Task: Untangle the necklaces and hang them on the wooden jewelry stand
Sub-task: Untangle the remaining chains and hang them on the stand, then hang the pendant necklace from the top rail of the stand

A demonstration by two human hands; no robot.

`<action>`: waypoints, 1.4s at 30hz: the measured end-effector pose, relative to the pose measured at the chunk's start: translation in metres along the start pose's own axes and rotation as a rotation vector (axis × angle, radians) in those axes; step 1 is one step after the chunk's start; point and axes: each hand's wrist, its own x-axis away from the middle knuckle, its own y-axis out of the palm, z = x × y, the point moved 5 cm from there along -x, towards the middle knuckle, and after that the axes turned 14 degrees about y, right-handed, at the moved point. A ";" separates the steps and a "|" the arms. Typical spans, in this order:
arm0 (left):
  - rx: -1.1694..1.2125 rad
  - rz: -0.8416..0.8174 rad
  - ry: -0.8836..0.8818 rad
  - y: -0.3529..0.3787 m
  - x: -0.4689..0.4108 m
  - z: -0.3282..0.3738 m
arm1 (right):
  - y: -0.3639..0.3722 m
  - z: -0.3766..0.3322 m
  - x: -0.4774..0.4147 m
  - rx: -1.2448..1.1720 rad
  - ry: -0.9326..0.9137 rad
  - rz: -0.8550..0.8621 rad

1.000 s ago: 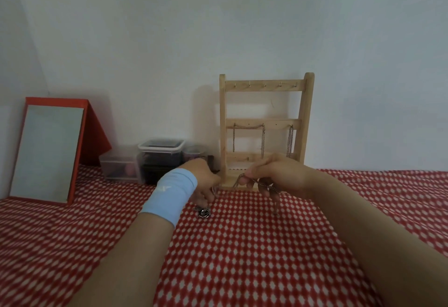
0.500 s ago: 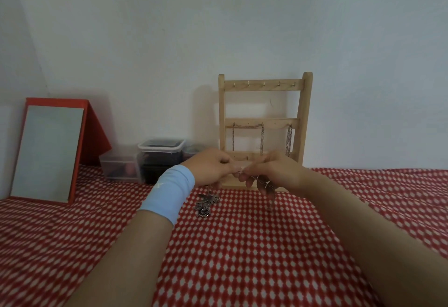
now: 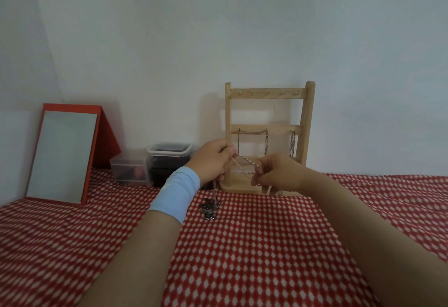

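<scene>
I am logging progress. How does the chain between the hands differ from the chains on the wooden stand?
The held chain slants, stretched between left hand and right hand; the hung chains drop straight. The held chain is on no hook; the hung chains hang from the stand. Both are thin metal.

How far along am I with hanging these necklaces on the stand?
Done: hanging chains are on the middle bar of the wooden stand. In hand: the left hand and right hand each pinch the held chain stretched between them, with a pendant cluster dangling below the left hand. Left: free that chain and hang it; the top hooks are bare.
</scene>
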 end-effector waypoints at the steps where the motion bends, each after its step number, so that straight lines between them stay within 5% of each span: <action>1: -0.022 0.009 0.002 0.000 0.000 -0.001 | -0.001 0.000 -0.002 0.020 0.019 0.013; 6: -0.236 0.054 0.040 -0.002 0.002 0.000 | -0.009 0.003 -0.011 -0.031 0.185 0.062; 13: -0.344 -0.194 -0.029 0.008 0.005 -0.013 | -0.017 0.008 -0.007 -0.100 0.296 0.155; 18: -0.360 -0.054 0.022 -0.001 0.002 -0.002 | -0.024 0.003 -0.003 -0.282 0.263 0.285; 23: -0.069 0.027 -0.051 -0.005 0.000 0.006 | -0.028 -0.016 0.009 -0.628 0.192 0.032; 27: 0.197 -0.128 -0.129 0.011 -0.003 0.032 | -0.038 -0.049 0.019 -0.745 0.015 0.043; 32: 0.609 -0.095 -0.082 0.008 -0.014 0.061 | -0.048 -0.067 0.026 -0.810 -0.103 0.128; 37: 0.718 0.199 0.033 -0.026 -0.031 0.078 | -0.056 -0.058 0.029 -0.538 -0.038 0.257; 42: 0.990 0.390 0.010 -0.051 -0.039 0.088 | -0.065 -0.069 0.036 -0.483 -0.085 0.197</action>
